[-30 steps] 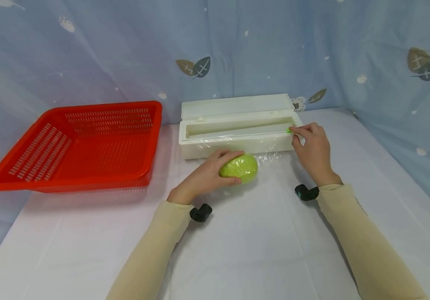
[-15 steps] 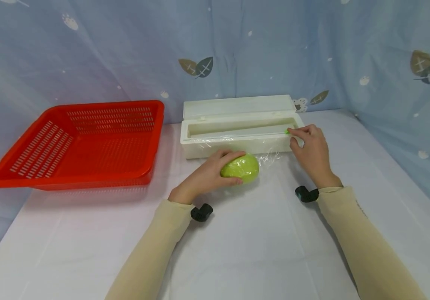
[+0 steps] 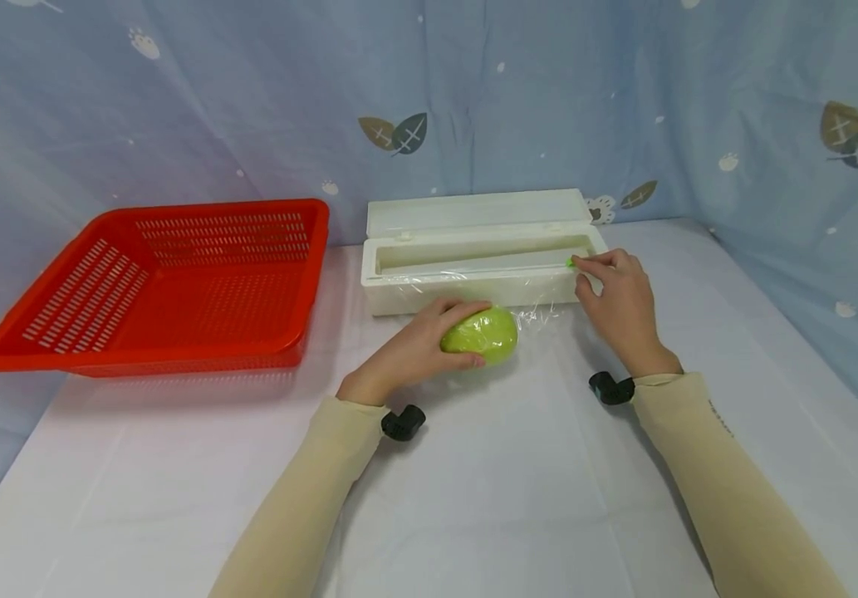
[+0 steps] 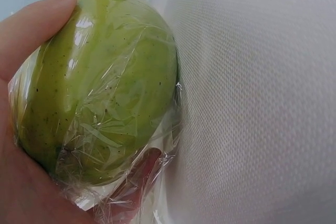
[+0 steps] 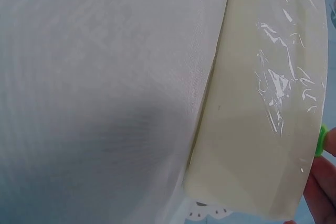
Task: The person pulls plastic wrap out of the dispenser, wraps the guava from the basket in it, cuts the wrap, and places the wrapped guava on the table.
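In the head view my left hand [image 3: 417, 342] grips a green fruit [image 3: 482, 334] in front of the white cling film dispenser [image 3: 466, 291]. The left wrist view shows the fruit [image 4: 115, 77] speckled and wrapped in crinkled clear film, its kind uncertain. Film [image 3: 536, 316] stretches between the dispenser's front edge and the fruit. At the dispenser's right end, my right hand [image 3: 620, 303] pinches a small bright green slider [image 3: 571, 262] on the front rim. The right wrist view catches this slider [image 5: 319, 141] at the edge, with most of that hand out of frame.
The dispenser's lid [image 3: 473, 212] stands raised against the blue curtain [image 3: 548, 91]. A red perforated basket [image 3: 208, 360] sits to the left. Everything rests on a white cloth-covered table [image 3: 503, 498].
My right hand and the green slider have shifted slightly left along the dispenser's rim. The left hand keeps its grip on the fruit. The head view has tilted a little.
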`<state>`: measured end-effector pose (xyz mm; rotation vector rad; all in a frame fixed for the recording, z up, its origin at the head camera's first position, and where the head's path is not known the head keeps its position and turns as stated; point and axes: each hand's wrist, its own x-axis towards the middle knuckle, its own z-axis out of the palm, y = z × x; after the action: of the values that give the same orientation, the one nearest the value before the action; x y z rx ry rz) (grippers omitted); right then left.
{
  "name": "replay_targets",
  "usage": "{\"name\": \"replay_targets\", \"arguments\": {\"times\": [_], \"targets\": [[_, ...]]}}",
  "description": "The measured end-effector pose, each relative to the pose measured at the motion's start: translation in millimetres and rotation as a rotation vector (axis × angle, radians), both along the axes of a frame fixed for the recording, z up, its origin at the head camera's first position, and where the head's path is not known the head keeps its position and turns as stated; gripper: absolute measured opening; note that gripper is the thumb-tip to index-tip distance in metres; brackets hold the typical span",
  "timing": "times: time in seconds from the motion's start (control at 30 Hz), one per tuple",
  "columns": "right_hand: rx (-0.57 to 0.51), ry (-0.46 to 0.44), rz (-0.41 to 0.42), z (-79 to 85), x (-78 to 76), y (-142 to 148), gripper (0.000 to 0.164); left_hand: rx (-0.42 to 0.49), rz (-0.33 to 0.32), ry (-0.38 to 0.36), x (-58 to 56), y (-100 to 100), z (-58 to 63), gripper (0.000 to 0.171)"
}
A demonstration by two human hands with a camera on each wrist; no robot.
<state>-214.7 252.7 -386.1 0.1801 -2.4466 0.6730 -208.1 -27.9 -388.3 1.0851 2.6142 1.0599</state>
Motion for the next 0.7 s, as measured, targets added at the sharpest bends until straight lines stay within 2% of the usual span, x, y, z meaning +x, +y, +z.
{"name": "replay_targets", "arguments": {"times": [0.7], "targets": [[0.025,-0.018,0.047,3.3,1.1,-3.4,0.026,0.002,0.002,0.001,0.5,0.2,2.3,0.067]]}}
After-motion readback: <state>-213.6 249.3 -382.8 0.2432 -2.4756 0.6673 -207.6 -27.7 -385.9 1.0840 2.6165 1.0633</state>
